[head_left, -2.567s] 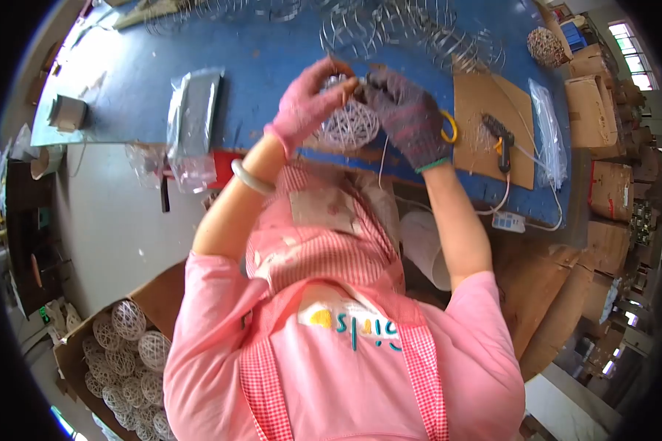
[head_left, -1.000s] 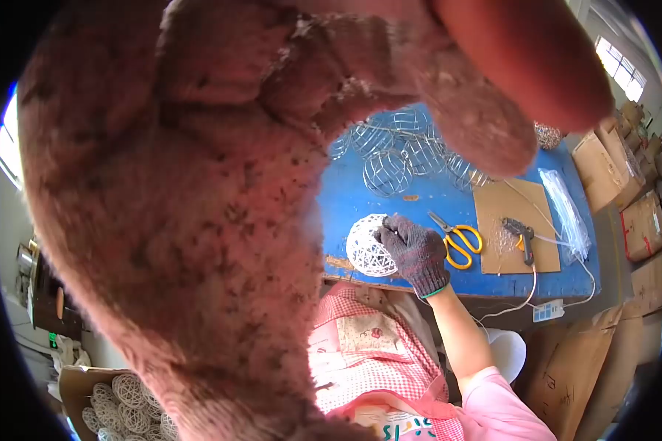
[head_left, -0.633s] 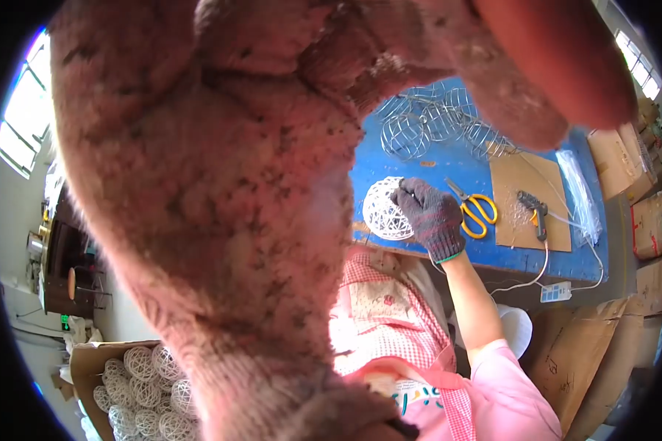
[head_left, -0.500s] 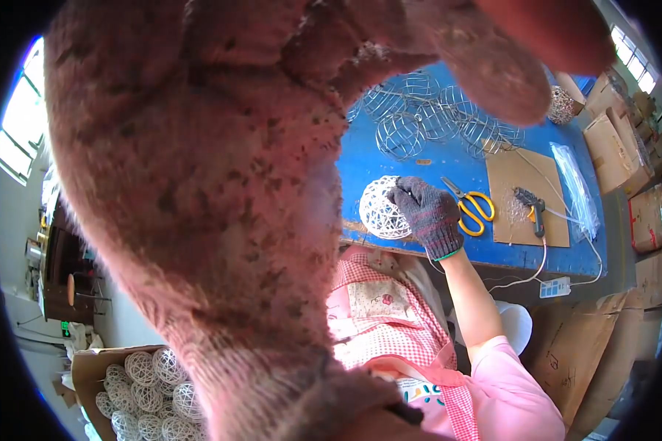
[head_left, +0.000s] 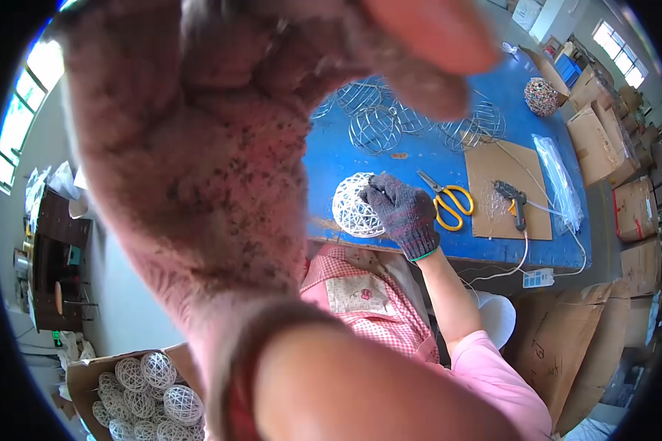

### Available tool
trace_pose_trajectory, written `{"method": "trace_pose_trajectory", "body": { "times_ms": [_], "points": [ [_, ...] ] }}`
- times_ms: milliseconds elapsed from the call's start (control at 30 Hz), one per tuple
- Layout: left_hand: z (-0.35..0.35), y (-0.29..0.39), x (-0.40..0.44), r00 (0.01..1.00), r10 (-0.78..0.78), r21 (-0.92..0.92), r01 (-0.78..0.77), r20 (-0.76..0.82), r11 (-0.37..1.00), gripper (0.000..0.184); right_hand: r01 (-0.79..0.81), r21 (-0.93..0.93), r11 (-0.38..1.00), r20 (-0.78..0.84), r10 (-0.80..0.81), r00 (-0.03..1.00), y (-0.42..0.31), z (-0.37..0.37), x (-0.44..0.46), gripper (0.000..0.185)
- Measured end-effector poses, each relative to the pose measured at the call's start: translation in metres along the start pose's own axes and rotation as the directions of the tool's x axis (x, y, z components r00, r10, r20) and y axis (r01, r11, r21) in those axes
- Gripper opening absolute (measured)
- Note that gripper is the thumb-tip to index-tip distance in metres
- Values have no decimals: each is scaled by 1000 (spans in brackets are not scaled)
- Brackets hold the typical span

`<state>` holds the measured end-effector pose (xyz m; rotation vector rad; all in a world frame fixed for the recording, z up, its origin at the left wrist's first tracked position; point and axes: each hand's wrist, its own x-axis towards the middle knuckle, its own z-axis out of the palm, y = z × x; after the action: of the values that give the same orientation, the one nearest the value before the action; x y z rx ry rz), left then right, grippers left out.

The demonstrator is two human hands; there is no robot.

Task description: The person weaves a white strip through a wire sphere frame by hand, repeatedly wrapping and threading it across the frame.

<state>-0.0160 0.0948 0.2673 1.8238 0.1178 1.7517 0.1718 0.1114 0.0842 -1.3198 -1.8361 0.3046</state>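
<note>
Very close to the camera, my left hand (head_left: 213, 176) in a dirty, worn glove fills the upper left. Its fingers curve apart toward the right, with bare fingertips showing and nothing visible in them; part of the hand runs out of frame. On the blue table, my right hand (head_left: 404, 213), in a dark knitted glove with a green edge, grips a white woven lattice ball (head_left: 354, 209) near the front edge. Just right of that hand lie scissors (head_left: 454, 206) with yellow handles. Farther right, a glue gun (head_left: 513, 202) rests on a cardboard sheet (head_left: 485, 165).
Several wire frame balls (head_left: 375, 128) sit at the back of the blue table (head_left: 320, 162). Clear glue sticks (head_left: 559, 184) lie at right, near a multicoloured ball (head_left: 541, 97). A power strip (head_left: 538, 278) hangs by the edge. Lower left, a carton (head_left: 77, 378) holds several white balls.
The table and my right hand with the ball appear shifted left in view. My left hand's fingertips have moved left and up, and its bare forearm now crosses the bottom.
</note>
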Motion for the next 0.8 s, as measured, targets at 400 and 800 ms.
{"method": "trace_pose_trajectory", "body": {
  "times_ms": [400, 800],
  "points": [
    [11, -87, -159, 567, -676, -51, 747, -470, 662, 18, 20, -26, 999, -34, -21, 999, 1, -2, -2, 19],
    [3, -130, -236, 429, -689, -161, 771, -584, 616, 13, 78, -4, 997, -93, -78, 993, 16, 8, -10, 20]
  ]
}}
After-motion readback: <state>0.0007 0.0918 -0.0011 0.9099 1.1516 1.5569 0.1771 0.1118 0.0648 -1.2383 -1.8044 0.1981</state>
